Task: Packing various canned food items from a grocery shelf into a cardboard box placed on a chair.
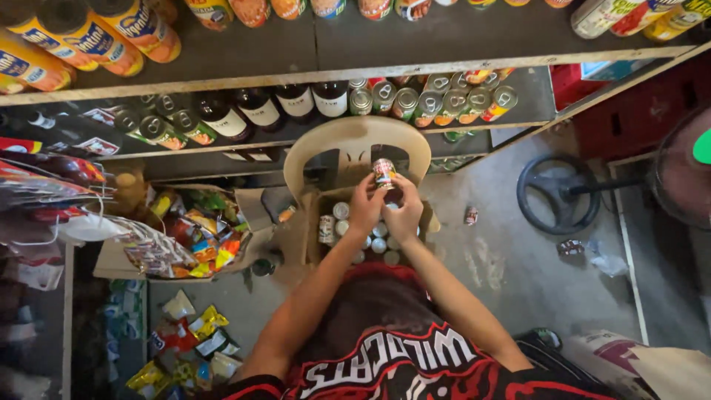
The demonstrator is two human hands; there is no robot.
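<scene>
A cardboard box (315,222) of cans (341,210) sits on a beige plastic chair (355,137).

light: pretty dim, warm – brightest on the concrete floor (511,267) | shelves shadowy | edges bent fisheye-style | corners soft, hands (385,207) slightly blurry

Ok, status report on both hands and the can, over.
Left hand and right hand both gripping small red-labelled tin can. Held above cardboard box of cans. Nothing blocking.

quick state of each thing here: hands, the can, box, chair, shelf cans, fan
left hand: gripping small can
right hand: gripping same can
small can: lifted above box
cardboard box: open, on chair, holds cans
plastic chair: upright
shelf cans: lying sideways
floor fan: blades unclear
</scene>
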